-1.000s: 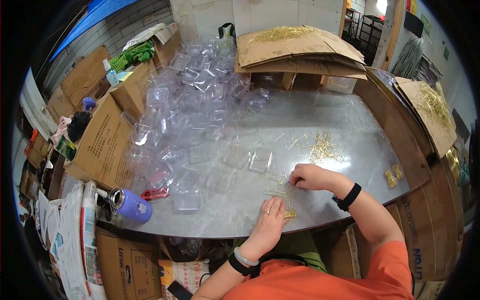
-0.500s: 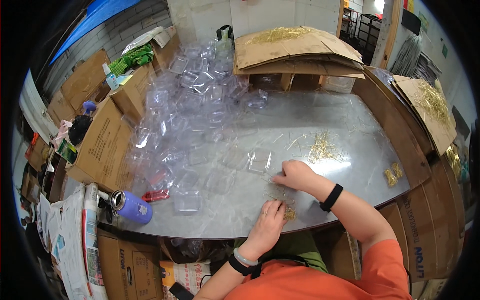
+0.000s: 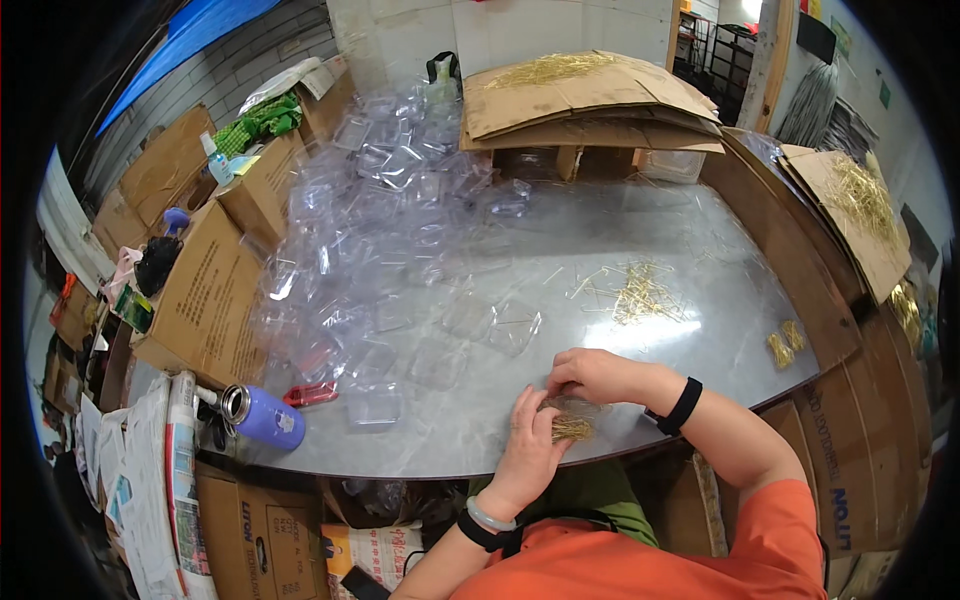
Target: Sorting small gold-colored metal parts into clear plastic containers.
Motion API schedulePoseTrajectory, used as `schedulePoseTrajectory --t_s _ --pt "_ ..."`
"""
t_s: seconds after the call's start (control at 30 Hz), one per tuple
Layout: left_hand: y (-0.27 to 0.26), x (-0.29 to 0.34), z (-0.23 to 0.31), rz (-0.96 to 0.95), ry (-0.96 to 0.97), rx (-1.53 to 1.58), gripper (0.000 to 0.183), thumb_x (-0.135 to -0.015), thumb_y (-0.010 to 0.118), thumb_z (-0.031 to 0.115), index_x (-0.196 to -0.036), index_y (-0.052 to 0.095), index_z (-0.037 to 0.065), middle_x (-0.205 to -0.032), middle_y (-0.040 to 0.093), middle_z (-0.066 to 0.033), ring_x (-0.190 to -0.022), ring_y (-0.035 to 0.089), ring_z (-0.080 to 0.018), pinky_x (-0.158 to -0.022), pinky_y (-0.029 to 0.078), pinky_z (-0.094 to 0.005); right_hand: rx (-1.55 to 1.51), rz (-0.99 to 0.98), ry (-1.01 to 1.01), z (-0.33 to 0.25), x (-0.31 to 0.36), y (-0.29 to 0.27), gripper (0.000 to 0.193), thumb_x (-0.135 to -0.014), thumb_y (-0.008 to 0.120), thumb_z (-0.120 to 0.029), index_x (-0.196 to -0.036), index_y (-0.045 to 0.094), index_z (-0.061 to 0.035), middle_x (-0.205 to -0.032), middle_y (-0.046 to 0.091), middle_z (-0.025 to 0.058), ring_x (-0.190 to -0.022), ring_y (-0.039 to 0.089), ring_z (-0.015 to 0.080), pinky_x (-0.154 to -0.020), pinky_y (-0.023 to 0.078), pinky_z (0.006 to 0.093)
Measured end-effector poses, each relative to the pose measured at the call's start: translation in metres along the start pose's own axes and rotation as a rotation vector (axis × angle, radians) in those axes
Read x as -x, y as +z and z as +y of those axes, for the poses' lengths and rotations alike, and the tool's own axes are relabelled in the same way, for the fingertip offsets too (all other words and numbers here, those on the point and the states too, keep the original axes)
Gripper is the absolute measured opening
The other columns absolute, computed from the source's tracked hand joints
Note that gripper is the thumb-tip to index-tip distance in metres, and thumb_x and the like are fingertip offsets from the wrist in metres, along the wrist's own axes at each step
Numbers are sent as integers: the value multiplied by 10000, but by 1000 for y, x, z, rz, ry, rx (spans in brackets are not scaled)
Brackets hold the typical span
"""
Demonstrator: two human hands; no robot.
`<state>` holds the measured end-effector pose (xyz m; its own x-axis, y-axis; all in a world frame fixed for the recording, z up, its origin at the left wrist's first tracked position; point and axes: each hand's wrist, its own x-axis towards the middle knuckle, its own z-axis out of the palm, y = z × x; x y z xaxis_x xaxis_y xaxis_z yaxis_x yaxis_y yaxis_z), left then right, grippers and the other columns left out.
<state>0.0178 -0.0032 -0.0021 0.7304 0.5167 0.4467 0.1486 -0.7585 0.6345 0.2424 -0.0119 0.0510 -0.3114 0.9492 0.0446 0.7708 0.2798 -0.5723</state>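
My left hand (image 3: 530, 435) is at the table's near edge, its fingers curled round the side of a small clear plastic box (image 3: 598, 409). Thin gold-coloured metal pieces (image 3: 572, 429) lie bunched in or against that box. Close above, my right hand (image 3: 590, 377) has its fingertips pressed together at the box's far side; whatever they pinch is hidden. A loose pile of similar gold pieces (image 3: 645, 293) lies beyond my right hand. Two tied gold bundles (image 3: 785, 345) sit by the right edge. Several clear box parts (image 3: 515, 327) are spread just left of the pile.
A large heap of clear plastic boxes (image 3: 385, 210) covers the table's left side. Near the front left are a purple bottle (image 3: 270, 415) and a red tool (image 3: 311, 393). Cardboard boxes (image 3: 205, 290) flank the left; cardboard sheets (image 3: 590, 100) with gold strands stand at the back.
My right hand has drawn back toward me and now meets my left hand at the clear box. The left fingers have lifted slightly and shifted around the box.
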Motion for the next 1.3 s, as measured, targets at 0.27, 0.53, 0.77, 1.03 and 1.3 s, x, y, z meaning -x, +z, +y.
schedulePoseTrajectory --t_s 0.27,0.53,0.77,1.03,1.3 --pt "0 -1 -5 -45 -17 -57 786 -837 804 99 -1482 378 -47 -1493 385 -260 -1462 324 -465 -1200 328 -521 261 80 193 -4 18 8 133 -832 649 -31 -947 705 -67 -1018 666 127 -987 662 360 -849 542 448" --pt "-1 -9 -6 -139 49 -158 772 -827 793 89 -1458 390 -101 -1461 416 -266 -1387 368 -494 -1165 345 -544 148 257 157 -21 42 6 162 -818 699 -112 -970 716 -59 -953 661 134 -972 650 352 -858 539 445" --pt "-4 -10 -3 -165 34 -184 741 -830 792 115 -1447 427 -72 -1435 447 -248 -1350 400 -482 -1148 357 -536 225 336 221 -45 101 28 221 -830 775 -219 -969 697 -67 -947 627 110 -939 613 335 -849 513 442" --pt "-13 -15 3 -183 -25 -282 798 -856 809 226 -1482 401 -54 -1499 397 -260 -1425 319 -502 -1192 279 -579 97 542 150 -26 89 39 167 -858 697 -64 -1024 707 -57 -932 670 99 -930 608 332 -859 513 428" --pt "-16 -13 -5 -181 -50 -236 815 -863 808 264 -1480 392 -68 -1490 409 -263 -1429 338 -481 -1210 266 -567 308 773 378 -66 81 67 389 -793 624 48 -1173 664 -27 -947 701 139 -956 635 347 -863 511 457"
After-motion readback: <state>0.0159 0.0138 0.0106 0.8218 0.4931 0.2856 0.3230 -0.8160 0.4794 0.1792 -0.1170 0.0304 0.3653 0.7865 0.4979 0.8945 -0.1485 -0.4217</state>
